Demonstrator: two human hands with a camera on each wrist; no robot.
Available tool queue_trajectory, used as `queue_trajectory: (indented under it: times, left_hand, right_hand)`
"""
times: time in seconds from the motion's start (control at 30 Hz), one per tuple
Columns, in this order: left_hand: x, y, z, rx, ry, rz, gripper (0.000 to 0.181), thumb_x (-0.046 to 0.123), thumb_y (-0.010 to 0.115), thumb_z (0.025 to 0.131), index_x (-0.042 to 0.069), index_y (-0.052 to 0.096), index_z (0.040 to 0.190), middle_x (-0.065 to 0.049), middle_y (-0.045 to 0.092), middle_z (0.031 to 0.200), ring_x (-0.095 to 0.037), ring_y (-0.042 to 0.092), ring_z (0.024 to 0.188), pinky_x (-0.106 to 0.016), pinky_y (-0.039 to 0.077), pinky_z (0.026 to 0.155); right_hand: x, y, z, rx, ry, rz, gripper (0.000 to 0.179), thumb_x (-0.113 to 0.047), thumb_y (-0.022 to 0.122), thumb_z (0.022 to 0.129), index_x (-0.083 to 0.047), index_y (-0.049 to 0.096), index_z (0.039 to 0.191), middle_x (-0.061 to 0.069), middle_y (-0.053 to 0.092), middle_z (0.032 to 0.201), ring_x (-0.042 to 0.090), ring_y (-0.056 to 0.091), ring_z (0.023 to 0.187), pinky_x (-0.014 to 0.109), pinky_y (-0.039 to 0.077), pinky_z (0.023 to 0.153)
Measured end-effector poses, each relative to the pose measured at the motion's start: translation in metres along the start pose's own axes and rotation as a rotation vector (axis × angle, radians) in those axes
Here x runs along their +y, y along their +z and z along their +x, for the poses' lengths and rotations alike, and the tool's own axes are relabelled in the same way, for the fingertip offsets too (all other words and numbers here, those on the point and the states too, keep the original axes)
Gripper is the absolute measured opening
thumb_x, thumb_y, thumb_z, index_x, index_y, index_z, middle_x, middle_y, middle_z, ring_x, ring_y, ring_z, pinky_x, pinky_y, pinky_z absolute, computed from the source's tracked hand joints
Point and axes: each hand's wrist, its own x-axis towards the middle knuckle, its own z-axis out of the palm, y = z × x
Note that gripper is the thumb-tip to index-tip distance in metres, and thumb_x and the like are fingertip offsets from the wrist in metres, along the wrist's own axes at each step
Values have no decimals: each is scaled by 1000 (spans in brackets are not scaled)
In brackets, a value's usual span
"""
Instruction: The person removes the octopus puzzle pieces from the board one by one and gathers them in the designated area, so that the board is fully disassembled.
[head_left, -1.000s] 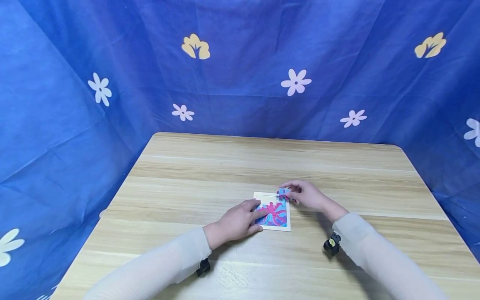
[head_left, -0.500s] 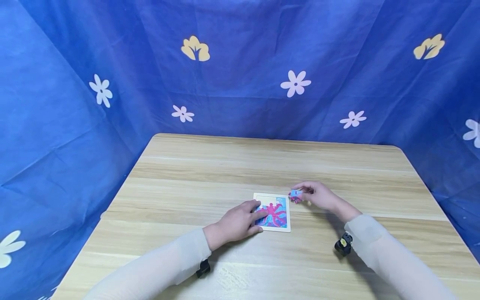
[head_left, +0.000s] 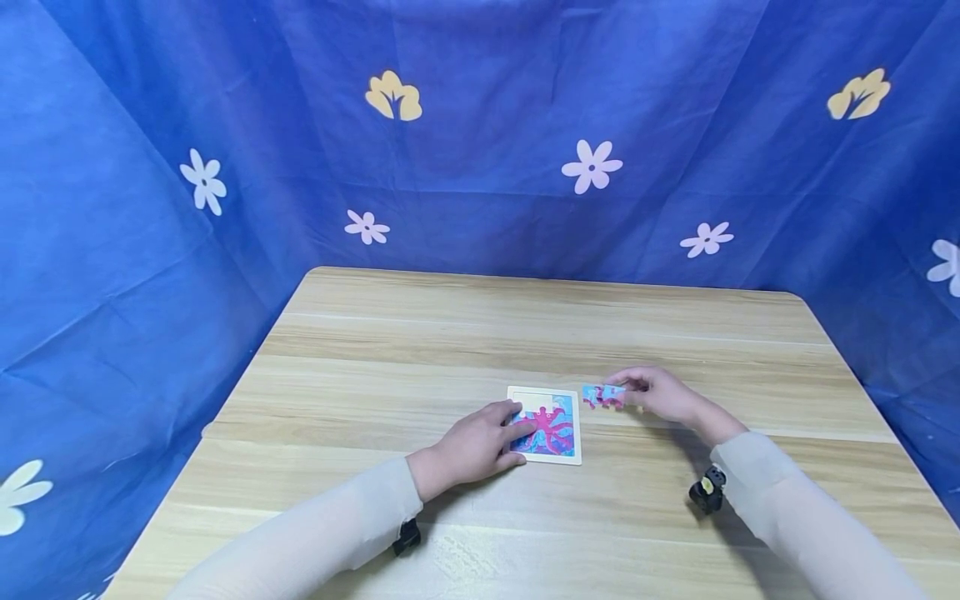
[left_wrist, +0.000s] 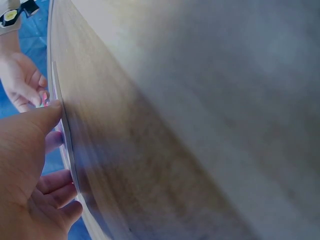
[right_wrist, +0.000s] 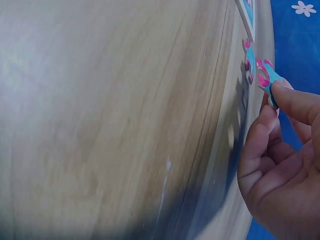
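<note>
A square jigsaw puzzle point(head_left: 561, 435) in a pale frame shows a pink octopus on blue, with a bare patch at its upper left. My left hand point(head_left: 472, 443) rests on its left side, fingers spread over the picture and frame. Just off the frame's right edge, a loose blue-and-pink puzzle piece point(right_wrist: 250, 59) lies on the table. Beside that piece, my right hand point(head_left: 658, 395) pinches another blue-and-pink puzzle piece point(right_wrist: 269, 76) between thumb and fingers, slightly above the wood in the right wrist view.
The wood-grain table point(head_left: 420, 333) stretches around the puzzle on all sides. A blue flowered curtain point(head_left: 480, 167) hangs behind and beside it. Each wrist carries a small black camera, such as the right camera point(head_left: 707, 490).
My right hand has drawn away rightward from the puzzle's upper right corner. One piece now lies loose on the table while the hand holds another. My left hand has stayed put.
</note>
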Motion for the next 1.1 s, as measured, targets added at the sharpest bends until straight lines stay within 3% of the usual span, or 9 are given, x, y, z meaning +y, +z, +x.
queue_trajectory:
  times: [0.4,0.63,0.87,1.1]
  left_hand:
    - [0,-1,0,-12,-6,0,52,44,63,90,16,58,133,-20,51,131,-32,49,122,-39,41,102]
    - [0,0,0,9,9,-4,51,42,64,89,15,59,132,-20,52,130,-33,50,121,-39,42,102]
    - [0,-1,0,-7,0,6,51,43,63,90,16,58,133,-19,51,132,-32,50,122,-38,41,102]
    - [1,-1,0,-13,-3,14,52,44,63,90,16,58,134,-19,51,132,-31,50,122,-37,41,103]
  right_hand:
    - [6,-9,-3,-12,63,24,32,-4,61,91,1,62,122,9,65,90,21,53,73,25,47,55]
    - [8,-9,-2,5,71,-4,30,-1,60,90,1,64,120,7,64,90,20,51,69,25,47,53]
    - [8,-5,-2,68,58,-74,27,0,64,87,1,67,114,6,62,87,17,51,62,24,46,50]
    - [9,-1,0,136,19,-151,21,-3,70,84,1,70,104,5,64,87,16,55,72,24,48,50]
